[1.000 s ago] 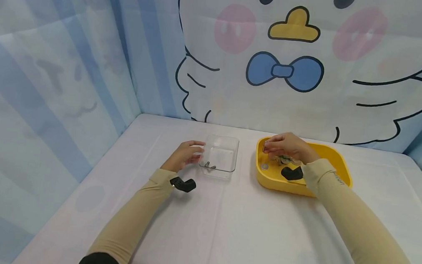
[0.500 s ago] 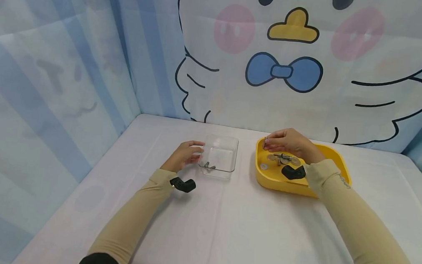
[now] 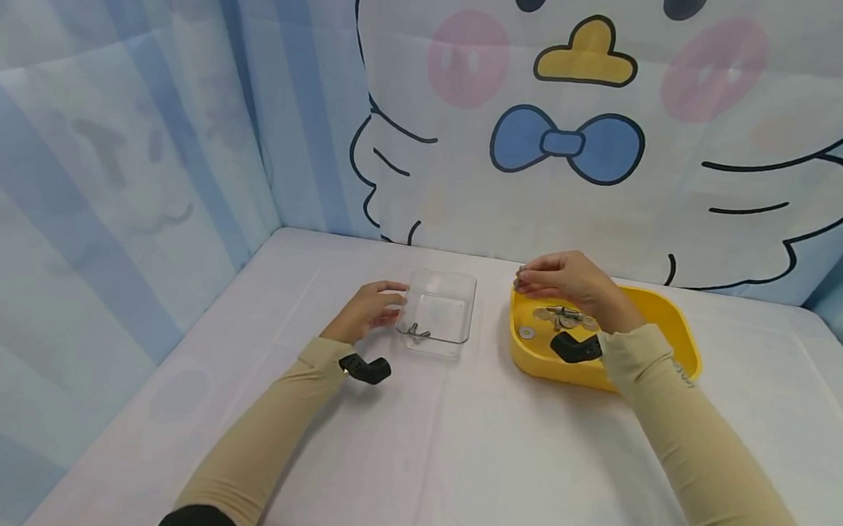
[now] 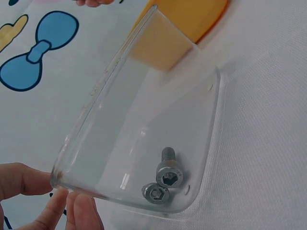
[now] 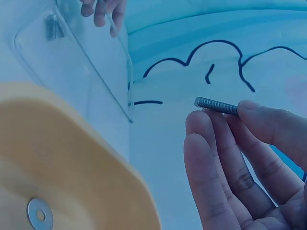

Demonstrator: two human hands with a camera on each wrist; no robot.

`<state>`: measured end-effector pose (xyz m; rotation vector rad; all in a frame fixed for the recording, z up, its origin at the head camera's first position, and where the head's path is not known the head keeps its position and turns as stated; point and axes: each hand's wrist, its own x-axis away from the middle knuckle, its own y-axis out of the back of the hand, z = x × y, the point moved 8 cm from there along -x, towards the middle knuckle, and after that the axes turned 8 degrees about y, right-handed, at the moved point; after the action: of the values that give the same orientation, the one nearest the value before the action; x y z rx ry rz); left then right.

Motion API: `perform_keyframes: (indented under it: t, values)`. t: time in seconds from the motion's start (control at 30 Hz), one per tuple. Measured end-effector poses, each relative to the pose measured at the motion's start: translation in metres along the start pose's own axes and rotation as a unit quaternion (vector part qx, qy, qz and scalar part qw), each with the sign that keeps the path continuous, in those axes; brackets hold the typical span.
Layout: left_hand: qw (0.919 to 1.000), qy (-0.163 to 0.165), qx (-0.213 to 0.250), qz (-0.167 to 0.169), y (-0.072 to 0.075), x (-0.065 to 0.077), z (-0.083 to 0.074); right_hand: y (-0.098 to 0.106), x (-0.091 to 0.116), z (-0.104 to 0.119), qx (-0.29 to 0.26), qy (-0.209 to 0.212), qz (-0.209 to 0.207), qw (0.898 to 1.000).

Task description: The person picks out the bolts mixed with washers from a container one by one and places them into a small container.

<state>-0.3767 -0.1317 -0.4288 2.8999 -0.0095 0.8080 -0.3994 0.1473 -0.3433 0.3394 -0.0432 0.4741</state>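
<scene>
Right wrist: bolt (image 5: 217, 106) partly behind fingers (image 5: 268, 123)

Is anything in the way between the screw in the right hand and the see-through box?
Nothing visible stands between the bolt and the clear box; only the box's own side wall rises there. The left hand is at the opposite side.

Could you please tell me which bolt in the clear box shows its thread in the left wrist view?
The upper bolt; the lower bolt shows only its socketed head.
</scene>
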Motion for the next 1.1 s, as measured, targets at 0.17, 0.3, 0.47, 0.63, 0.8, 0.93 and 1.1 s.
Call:
perform_keyframes:
  t: [0.17, 0.3, 0.47, 0.63, 0.8, 0.93, 1.1]
  values:
    - [1.0000, -0.005, 0.002, 0.003, 0.000, 0.001, 0.000, -0.006, -0.001, 0.004, 0.004, 0.008, -0.003, 1.000]
    - [1.0000, -0.007, 0.002, 0.004, 0.000, 0.002, 0.000, -0.011, -0.003, 0.006, 0.008, 0.011, -0.007, 1.000]
    - [1.0000, -0.004, 0.004, 0.004, 0.000, 0.000, 0.001, -0.018, -0.004, 0.008, 0.008, 0.014, -0.014, 1.000]
    - [0.9999, -0.003, 0.006, 0.008, -0.001, 0.000, 0.000, -0.027, -0.007, 0.012, 0.006, 0.019, -0.013, 1.000]
    - [0.9999, -0.002, 0.008, 0.009, 0.000, 0.000, 0.001, -0.036, -0.011, 0.015, 0.002, 0.026, -0.009, 1.000]
    - [1.0000, 0.002, 0.004, 0.005, 0.000, -0.001, 0.001, -0.042, -0.016, 0.015, -0.003, 0.027, -0.010, 1.000]
    - [1.0000, 0.007, 0.006, 0.003, 0.000, -0.002, 0.001, -0.051, -0.021, 0.014, 0.004, 0.034, -0.007, 0.999]
